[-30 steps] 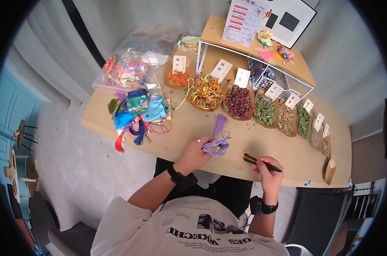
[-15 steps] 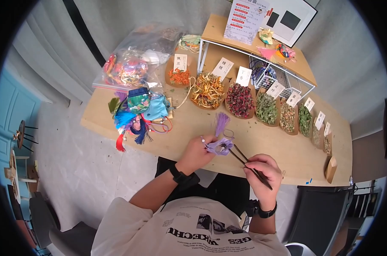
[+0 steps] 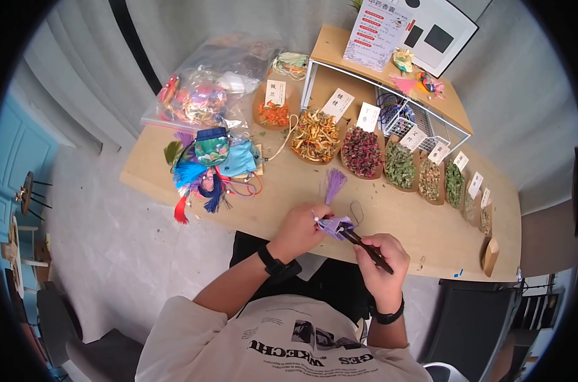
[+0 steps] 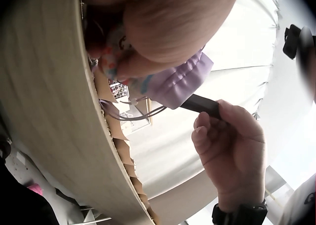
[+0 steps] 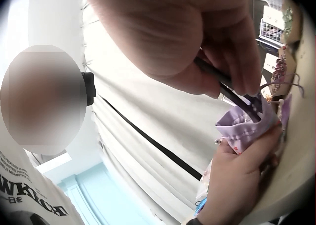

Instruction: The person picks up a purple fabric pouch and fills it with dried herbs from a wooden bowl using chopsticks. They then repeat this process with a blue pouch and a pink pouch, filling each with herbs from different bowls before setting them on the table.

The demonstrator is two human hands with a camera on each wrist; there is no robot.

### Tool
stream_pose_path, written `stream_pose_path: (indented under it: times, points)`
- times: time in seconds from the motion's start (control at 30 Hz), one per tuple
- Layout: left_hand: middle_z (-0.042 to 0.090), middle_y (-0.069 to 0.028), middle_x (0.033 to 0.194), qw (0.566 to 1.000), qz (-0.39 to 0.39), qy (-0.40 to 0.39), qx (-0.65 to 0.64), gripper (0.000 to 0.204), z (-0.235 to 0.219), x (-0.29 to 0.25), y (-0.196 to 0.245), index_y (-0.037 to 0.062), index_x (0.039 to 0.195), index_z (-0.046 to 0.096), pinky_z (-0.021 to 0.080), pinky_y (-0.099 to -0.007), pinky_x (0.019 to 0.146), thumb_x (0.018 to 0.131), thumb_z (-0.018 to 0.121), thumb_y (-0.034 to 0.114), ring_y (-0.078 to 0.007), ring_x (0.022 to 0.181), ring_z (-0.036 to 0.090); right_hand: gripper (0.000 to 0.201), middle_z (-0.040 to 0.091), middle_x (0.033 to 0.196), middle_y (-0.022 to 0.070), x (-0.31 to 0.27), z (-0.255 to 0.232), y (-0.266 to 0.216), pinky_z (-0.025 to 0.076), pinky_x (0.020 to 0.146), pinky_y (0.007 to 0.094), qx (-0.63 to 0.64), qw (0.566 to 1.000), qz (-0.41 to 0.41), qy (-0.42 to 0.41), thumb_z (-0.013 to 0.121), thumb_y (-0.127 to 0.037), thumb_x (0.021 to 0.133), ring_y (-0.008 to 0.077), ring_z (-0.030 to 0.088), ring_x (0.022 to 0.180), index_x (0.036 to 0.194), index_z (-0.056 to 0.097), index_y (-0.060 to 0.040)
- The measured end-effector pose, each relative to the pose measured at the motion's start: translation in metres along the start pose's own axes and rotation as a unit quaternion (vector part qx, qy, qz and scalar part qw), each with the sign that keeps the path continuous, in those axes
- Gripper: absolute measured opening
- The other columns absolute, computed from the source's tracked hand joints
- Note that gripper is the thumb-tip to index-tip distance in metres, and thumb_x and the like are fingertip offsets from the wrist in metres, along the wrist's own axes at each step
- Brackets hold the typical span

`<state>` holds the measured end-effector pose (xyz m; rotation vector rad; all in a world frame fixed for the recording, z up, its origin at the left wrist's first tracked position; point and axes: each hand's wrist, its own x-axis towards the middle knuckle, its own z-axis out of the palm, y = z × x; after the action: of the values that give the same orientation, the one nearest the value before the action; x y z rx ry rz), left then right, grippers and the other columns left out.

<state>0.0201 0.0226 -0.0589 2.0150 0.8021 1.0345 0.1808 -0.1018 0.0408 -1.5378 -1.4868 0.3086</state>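
Head view: even, fairly bright indoor light, soft faint shadows on the desk [image 3: 429,235], straight lines bowed by wide-angle distortion, rim falling to black. At my left wrist, pale curtain [image 4: 173,156] glares near white, my near hand [image 4: 173,27] soft and shaded; right wrist similar, corners dark, one oval patch blurred out.

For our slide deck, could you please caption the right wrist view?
Right hand holds dark tweezers inside a purple pouch gripped by the left hand.
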Motion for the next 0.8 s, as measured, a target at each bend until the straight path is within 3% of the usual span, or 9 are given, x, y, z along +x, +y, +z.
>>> stream_pose_path:
  times: [0.17,0.33,0.43,0.5,0.57,0.6,0.67,0.73,0.8]
  points:
    - [0.072,-0.0139,0.090,0.999,0.024,0.009,0.021,0.015,0.001,-0.001,-0.003,0.0049,0.096,0.068,0.054,-0.0420,0.073,0.083,0.074,0.007,-0.0352,0.083,0.069,0.017,0.069,0.084,0.0131,-0.003,0.009,0.000,0.055,0.063,0.0316,-0.018,0.999,0.039,0.022,0.080,0.001,0.079,0.0236,0.069,0.069,0.091,0.068,0.0009]
    - [0.073,-0.0133,0.093,1.000,0.024,0.014,0.006,0.017,0.002,-0.002,-0.005,0.0038,0.097,0.066,0.055,-0.0417,0.076,0.082,0.074,0.005,-0.0347,0.086,0.070,0.016,0.069,0.084,0.0142,-0.004,0.021,-0.002,0.054,0.060,0.0318,-0.045,0.998,0.017,0.045,0.080,0.000,0.080,0.0245,0.067,0.067,0.091,0.068,0.0010]
    - [0.074,-0.0136,0.097,1.000,0.007,-0.006,-0.013,0.018,0.000,-0.001,-0.004,0.0034,0.100,0.069,0.056,-0.0400,0.078,0.082,0.074,0.004,-0.0333,0.089,0.071,0.016,0.069,0.084,0.0144,-0.004,0.027,-0.004,0.053,0.060,0.0314,-0.047,0.997,0.020,0.060,0.080,-0.001,0.081,0.0245,0.067,0.067,0.091,0.068,0.0013]
    - [0.071,-0.0158,0.093,0.998,-0.025,-0.011,-0.062,0.023,-0.002,0.000,0.000,0.0026,0.103,0.069,0.054,-0.0431,0.075,0.080,0.068,0.003,-0.0372,0.086,0.068,0.015,0.069,0.084,0.0143,-0.004,0.028,-0.003,0.053,0.059,0.0310,-0.040,0.997,0.030,0.065,0.079,-0.001,0.081,0.0243,0.067,0.067,0.091,0.068,0.0015]
    - [0.071,-0.0155,0.093,0.997,-0.031,-0.010,-0.064,0.024,-0.003,0.001,0.003,0.0022,0.103,0.070,0.054,-0.0426,0.076,0.080,0.068,0.003,-0.0368,0.086,0.068,0.014,0.068,0.083,0.0097,-0.005,0.031,0.005,0.052,0.061,0.0255,-0.014,0.996,0.046,0.077,0.080,0.000,0.083,0.0147,0.065,0.069,0.092,0.069,0.0021]
    - [0.071,-0.0153,0.093,0.997,-0.039,-0.008,-0.066,0.024,-0.003,0.001,0.004,0.0019,0.104,0.070,0.054,-0.0420,0.076,0.079,0.068,0.002,-0.0364,0.086,0.068,0.014,0.068,0.083,0.0097,-0.005,0.031,0.008,0.052,0.061,0.0255,-0.015,0.996,0.046,0.078,0.080,0.000,0.083,0.0147,0.065,0.069,0.092,0.069,0.0021]
    - [0.071,-0.0154,0.093,0.997,-0.042,-0.003,-0.069,0.025,-0.003,0.000,0.004,0.0020,0.104,0.070,0.054,-0.0412,0.076,0.079,0.069,0.002,-0.0351,0.086,0.068,0.016,0.070,0.086,0.0148,-0.005,0.030,0.012,0.054,0.062,0.0300,-0.002,0.997,0.014,0.076,0.079,0.003,0.080,0.0239,0.069,0.070,0.091,0.068,0.0020]
    - [0.071,-0.0154,0.093,0.996,-0.045,0.003,-0.073,0.025,-0.003,0.000,0.005,0.0020,0.105,0.070,0.054,-0.0403,0.076,0.080,0.069,0.002,-0.0339,0.086,0.069,0.016,0.071,0.086,0.0150,-0.005,0.030,0.014,0.054,0.064,0.0302,-0.001,0.997,-0.008,0.082,0.079,0.005,0.079,0.0246,0.069,0.071,0.091,0.068,0.0023]
    - [0.071,-0.0151,0.092,0.989,-0.098,-0.005,-0.111,0.027,-0.002,0.000,0.006,0.0021,0.107,0.070,0.055,-0.0380,0.075,0.080,0.069,0.001,-0.0311,0.085,0.070,0.016,0.071,0.086,0.0152,-0.006,0.028,0.013,0.055,0.066,0.0304,0.000,0.996,-0.031,0.086,0.079,0.006,0.079,0.0252,0.069,0.071,0.090,0.068,0.0026]
